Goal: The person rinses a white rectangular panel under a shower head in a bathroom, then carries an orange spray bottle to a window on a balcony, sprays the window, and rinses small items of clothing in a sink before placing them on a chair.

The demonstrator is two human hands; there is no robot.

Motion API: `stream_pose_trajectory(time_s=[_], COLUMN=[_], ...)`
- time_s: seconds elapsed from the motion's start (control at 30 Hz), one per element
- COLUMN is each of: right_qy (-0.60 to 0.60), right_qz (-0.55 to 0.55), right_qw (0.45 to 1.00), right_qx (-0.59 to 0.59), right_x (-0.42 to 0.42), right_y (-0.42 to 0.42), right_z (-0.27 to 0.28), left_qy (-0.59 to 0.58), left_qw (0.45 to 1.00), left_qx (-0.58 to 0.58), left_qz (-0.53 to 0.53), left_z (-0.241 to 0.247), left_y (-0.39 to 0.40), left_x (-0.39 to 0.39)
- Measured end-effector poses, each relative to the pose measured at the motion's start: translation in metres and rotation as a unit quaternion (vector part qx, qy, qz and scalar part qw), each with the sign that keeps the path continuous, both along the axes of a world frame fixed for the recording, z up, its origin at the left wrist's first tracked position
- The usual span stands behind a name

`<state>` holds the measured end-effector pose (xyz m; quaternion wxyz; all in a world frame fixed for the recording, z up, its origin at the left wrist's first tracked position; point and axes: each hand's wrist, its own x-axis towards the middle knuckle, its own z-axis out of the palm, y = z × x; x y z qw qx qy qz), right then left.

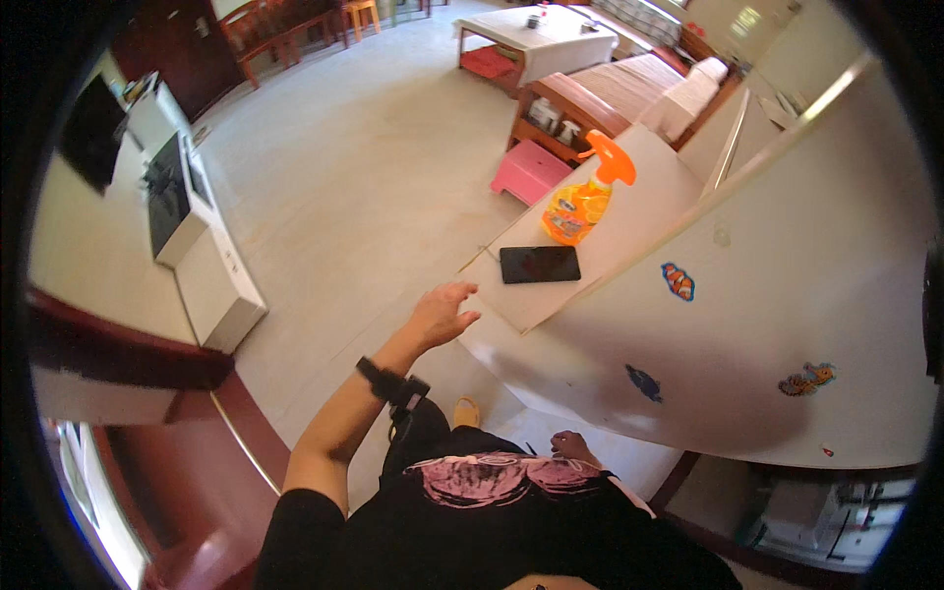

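Observation:
My left hand (pixel 442 313) reaches forward with its fingers apart and nothing in it, close to the near end of a pale ledge (pixel 520 306). Just beyond the fingertips a black smartphone (pixel 540 265) lies flat, its screen dark. Behind the phone stands an orange spray bottle (pixel 577 210) with an orange trigger head and a printed label. Low by my body, my right hand (pixel 571 446) hangs with curled fingers. A thin dark thing shows beside it, too small to name, and I cannot tell whether the hand holds it.
A white partition panel (pixel 737 317) with sea-animal stickers rises at my right. Past the ledge are a pink plastic stool (pixel 532 171), a wooden sofa (pixel 582 103) and a cloth-covered table (pixel 546 33). A low white cabinet (pixel 214 284) runs along the left wall. Wooden chairs (pixel 276 33) stand far back.

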<state>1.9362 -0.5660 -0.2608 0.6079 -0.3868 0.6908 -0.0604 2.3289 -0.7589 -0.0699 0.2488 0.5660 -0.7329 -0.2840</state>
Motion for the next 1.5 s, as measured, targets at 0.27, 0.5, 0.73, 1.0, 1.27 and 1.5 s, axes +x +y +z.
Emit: stream_pose_trajectory(time_s=[0.27,0.5,0.73,1.0,1.27,1.5], right_qy=[0.032,0.045,0.038,0.037,0.064,0.102], right_qz=[-0.128,-0.343,-0.409,-0.334,-0.302,-0.351], right_qw=[0.983,0.938,0.910,0.915,0.898,0.854], right_qx=[-0.127,-0.025,-0.049,-0.224,-0.315,-0.371], right_x=[0.069,0.185,0.243,0.251,0.256,0.273], right_y=[0.018,0.045,0.046,-0.023,-0.107,-0.163], right_z=[0.025,0.058,0.049,0.067,0.174,0.197], left_qy=[-0.108,-0.101,-0.057,-0.118,-0.210,-0.208], left_qw=[0.983,0.969,0.956,0.946,0.939,0.914], left_qx=[-0.085,-0.123,-0.142,-0.144,-0.084,-0.064], left_qz=[-0.122,-0.189,-0.251,-0.267,-0.258,-0.343], left_z=[-0.004,-0.034,-0.034,-0.030,-0.020,-0.008], left_y=[-0.129,-0.148,-0.152,-0.158,-0.160,-0.181], left_x=[-0.088,-0.114,-0.097,-0.083,-0.051,-0.035])
